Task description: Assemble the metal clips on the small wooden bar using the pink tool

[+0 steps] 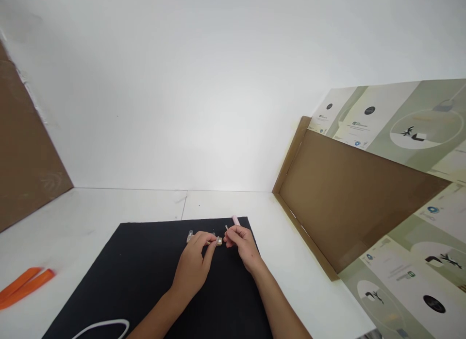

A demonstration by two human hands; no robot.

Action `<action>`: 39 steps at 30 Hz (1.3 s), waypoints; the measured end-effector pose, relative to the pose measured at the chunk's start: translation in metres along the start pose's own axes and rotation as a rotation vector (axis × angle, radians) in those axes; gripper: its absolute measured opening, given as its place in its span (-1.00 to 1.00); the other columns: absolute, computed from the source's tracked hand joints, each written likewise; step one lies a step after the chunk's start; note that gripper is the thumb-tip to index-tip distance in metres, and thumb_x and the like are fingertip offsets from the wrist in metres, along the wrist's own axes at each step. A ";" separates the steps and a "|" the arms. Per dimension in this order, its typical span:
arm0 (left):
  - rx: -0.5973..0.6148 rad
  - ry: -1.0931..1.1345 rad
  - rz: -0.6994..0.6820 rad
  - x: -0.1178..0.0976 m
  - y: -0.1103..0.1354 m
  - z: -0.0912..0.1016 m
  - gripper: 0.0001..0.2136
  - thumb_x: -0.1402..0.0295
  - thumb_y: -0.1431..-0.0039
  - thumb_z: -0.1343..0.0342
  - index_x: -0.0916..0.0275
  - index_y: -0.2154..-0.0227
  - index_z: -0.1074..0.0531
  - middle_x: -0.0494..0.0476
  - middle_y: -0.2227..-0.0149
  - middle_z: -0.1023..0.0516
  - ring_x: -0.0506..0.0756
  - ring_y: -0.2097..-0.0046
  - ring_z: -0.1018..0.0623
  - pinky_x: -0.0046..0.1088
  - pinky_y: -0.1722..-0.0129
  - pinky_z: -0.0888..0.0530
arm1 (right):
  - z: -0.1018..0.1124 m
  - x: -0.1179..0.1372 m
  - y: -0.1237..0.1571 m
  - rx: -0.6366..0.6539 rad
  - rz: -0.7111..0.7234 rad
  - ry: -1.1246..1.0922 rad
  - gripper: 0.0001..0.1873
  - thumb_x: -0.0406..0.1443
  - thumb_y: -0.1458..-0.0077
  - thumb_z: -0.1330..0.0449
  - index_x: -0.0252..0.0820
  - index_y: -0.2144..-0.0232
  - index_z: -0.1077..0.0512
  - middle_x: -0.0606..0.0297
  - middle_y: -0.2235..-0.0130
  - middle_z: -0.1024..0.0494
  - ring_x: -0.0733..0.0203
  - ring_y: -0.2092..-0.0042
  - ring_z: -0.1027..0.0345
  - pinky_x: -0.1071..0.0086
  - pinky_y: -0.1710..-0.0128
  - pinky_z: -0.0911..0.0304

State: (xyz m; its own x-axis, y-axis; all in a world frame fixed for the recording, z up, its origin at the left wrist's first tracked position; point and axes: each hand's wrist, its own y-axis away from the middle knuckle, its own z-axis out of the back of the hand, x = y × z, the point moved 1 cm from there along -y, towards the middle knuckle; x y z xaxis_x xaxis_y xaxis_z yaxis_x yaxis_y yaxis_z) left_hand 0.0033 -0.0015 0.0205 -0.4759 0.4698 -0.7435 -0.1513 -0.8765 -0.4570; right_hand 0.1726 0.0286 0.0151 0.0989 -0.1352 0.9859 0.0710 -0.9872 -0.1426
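Observation:
Both my hands meet over the far part of a black mat (145, 276) on a white table. My left hand (192, 266) is closed, its fingertips pinching a small tan, square part (219, 241) with a pale dot on it. My right hand (242, 244) is closed round a thin pink tool (235, 220), whose end sticks up past my fingers, and its fingertips sit right beside the small part. A small clear piece (190, 235) lies on the mat just left of my left hand.
Two orange strips (24, 285) lie on the white table (91, 208) at the left. A white cord loop (104, 327) lies at the mat's near edge. A brown cardboard panel (345, 203) with printed sheets stands at the right, and another cardboard panel (22, 159) at the left.

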 end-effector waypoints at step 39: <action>0.000 -0.005 -0.046 -0.004 0.000 0.002 -0.78 0.25 -0.31 0.10 0.16 0.33 -0.42 0.11 0.29 -0.52 0.13 0.21 -0.50 -0.32 0.18 -0.42 | -0.001 0.012 0.013 0.209 0.120 -0.063 -0.72 -0.12 -0.06 -0.28 -0.20 0.53 -0.49 0.27 0.50 -0.50 0.17 0.38 -0.35 0.28 0.23 -0.24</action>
State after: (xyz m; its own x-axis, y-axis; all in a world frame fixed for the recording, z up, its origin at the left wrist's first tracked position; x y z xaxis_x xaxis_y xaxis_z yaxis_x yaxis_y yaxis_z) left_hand 0.0039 -0.0038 0.0242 -0.4729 0.5090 -0.7192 -0.1731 -0.8540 -0.4906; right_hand 0.1737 0.0144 0.0249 0.1807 -0.2389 0.9541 0.2576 -0.9247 -0.2803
